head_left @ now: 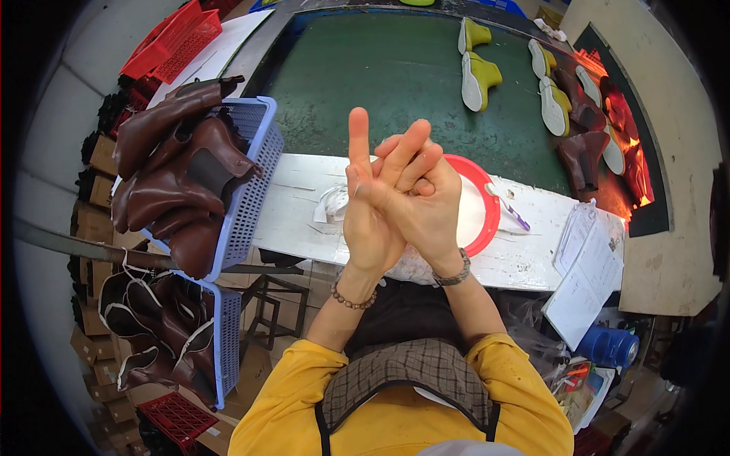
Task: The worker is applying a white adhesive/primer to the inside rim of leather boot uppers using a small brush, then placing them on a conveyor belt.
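Both my hands are raised over the white board, pressed together with their fingers crossed. On my left hand (371,232), which has a beaded bracelet at the wrist, one finger points straight up. My right hand (433,216), with a bracelet at its wrist too, lies against it, its thumb across the left hand. Which hand some of the crossed fingers belong to is hard to tell. No object shows between them. Behind the right hand sits a round red-rimmed container (493,216), white inside, with a purple-handled brush (517,216) at its edge. Crumpled white material (331,205) lies left of the hands.
Brown boots (179,178) fill a blue basket (255,182) at left; more lie in a lower basket (226,342). Across the green belt (365,68) stand yellow-green shoes (480,80). Brown boots (584,163) stand near an orange-glowing opening (639,175). Papers (585,266) overhang the board (296,228).
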